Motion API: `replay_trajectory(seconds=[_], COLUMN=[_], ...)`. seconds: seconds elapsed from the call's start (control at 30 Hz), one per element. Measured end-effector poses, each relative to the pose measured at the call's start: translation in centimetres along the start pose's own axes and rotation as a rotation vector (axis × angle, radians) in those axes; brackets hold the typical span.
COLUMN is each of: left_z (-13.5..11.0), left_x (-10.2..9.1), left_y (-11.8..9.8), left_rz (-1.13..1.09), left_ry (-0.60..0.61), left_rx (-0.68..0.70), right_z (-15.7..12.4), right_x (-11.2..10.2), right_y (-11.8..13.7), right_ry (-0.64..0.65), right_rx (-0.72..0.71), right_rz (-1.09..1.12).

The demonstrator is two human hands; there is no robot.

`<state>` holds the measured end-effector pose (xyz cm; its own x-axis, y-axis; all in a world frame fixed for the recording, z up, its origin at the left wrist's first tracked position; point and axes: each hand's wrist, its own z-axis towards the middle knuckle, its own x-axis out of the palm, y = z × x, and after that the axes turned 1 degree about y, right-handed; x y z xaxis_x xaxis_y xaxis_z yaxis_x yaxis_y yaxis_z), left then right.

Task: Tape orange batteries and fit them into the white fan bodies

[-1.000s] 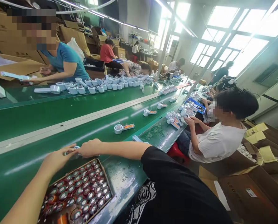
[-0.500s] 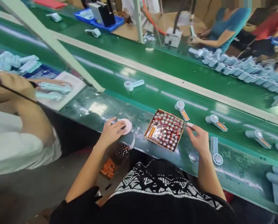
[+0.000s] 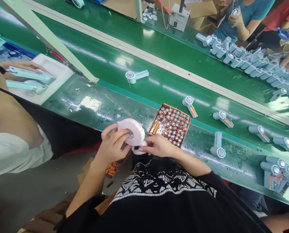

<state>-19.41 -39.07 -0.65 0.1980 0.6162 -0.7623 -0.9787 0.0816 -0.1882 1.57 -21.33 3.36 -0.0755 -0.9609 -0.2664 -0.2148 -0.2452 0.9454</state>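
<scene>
A roll of pale pinkish-white tape [image 3: 136,131] is tipped up off the bench, with my left hand [image 3: 112,144] closed on it and fingers reaching into its core. Against the lower right of the roll, my right hand [image 3: 160,146] pinches the loose white tape strip [image 3: 139,150]; its exact end is hidden by the fingers. Just beyond my right hand sits a shallow cardboard box [image 3: 189,127] of upright cylindrical batteries with red wires. One orange battery [image 3: 156,128] lies on its side in the box.
Light-blue handheld fans [image 3: 130,77] with open handles lie along the green conveyor [image 3: 159,77]. A fan [image 3: 218,151] and a cluster of fans [image 3: 271,168] rest on the bench at right. A co-worker's hand [image 3: 32,66] is by a white tray [image 3: 62,74] at left. A slanted post [image 3: 69,61] rises there.
My left hand has lifted the tape roll from the bench. My right hand has moved left from beside the battery box to the tape strip. The view has shifted slightly.
</scene>
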Motion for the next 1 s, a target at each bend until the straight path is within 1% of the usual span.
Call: replay_trajectory(seconds=[0.07, 0.13, 0.2, 0.23, 0.27, 0.33, 0.37, 0.4, 0.47, 0.53, 0.6, 0.67, 0.73, 0.8, 0.83, 0.9, 0.93, 1.0], left_z=[0.6, 0.7, 0.6, 0.4, 0.3, 0.1, 0.0, 0.0, 0.3, 0.7, 1.1, 1.1, 0.7, 0.2, 0.0, -0.1, 0.0, 0.4], left_x=[-0.1, 0.2, 0.9, 1.2, 1.5, 2.0, 2.2, 2.3, 2.7, 3.1, 3.5, 3.6, 3.4, 3.0, 2.8, 2.4, 2.3, 2.2], left_y=[0.2, 0.9, 1.3, 1.3, 1.1, 0.5, 0.1, -0.3, -1.0, -1.6, -2.1, -2.4, -2.5, -2.5, -2.5, -2.4, -2.5, -2.5], left_rz=[0.029, 0.057, 0.034, 0.006, -0.019, -0.059, -0.077, -0.096, -0.129, -0.140, -0.142, -0.139, -0.120, -0.096, -0.089, -0.089, -0.091, -0.081], left_ry=[-0.045, -0.122, -0.184, -0.201, -0.212, -0.226, -0.230, -0.227, -0.194, -0.139, -0.079, -0.028, 0.020, 0.067, 0.096, 0.145, 0.164, 0.184], left_rx=[0.036, -0.010, -0.106, -0.148, -0.178, -0.203, -0.202, -0.196, -0.169, -0.119, -0.058, -0.016, -0.016, -0.047, -0.063, -0.075, -0.068, -0.040], right_z=[0.4, 0.5, 0.6, 0.7, 0.9, 1.4, 1.7, 2.1, 3.1, 4.1, 4.9, 5.2, 4.6, 3.3, 2.5, 0.9, 0.3, -0.6], right_x=[1.2, 1.6, 1.1, 0.3, -0.6, -3.0, -4.0, -4.9, -5.6, -5.2, -4.4, -4.4, -5.5, -7.4, -8.4, -9.8, -10.2, -9.9], right_y=[0.0, -0.2, -0.4, -0.5, -0.5, -0.7, -0.9, -1.1, -1.5, -1.9, -2.2, -2.2, -1.9, -1.3, -0.8, 0.2, 0.6, 1.2], right_ry=[0.083, 0.168, 0.268, 0.279, 0.260, 0.162, 0.122, 0.114, 0.181, 0.233, 0.237, 0.232, 0.224, 0.191, 0.153, 0.031, -0.028, -0.106], right_rx=[-0.071, -0.110, -0.136, -0.142, -0.138, -0.084, -0.024, 0.045, 0.141, 0.160, 0.133, 0.121, 0.101, 0.058, 0.020, -0.069, -0.111, -0.151], right_rz=[-0.080, -0.237, -0.395, -0.465, -0.541, -0.735, -0.849, -0.958, -1.116, -1.175, -1.179, -1.177, -1.138, -1.000, -0.898, -0.695, -0.614, -0.510])
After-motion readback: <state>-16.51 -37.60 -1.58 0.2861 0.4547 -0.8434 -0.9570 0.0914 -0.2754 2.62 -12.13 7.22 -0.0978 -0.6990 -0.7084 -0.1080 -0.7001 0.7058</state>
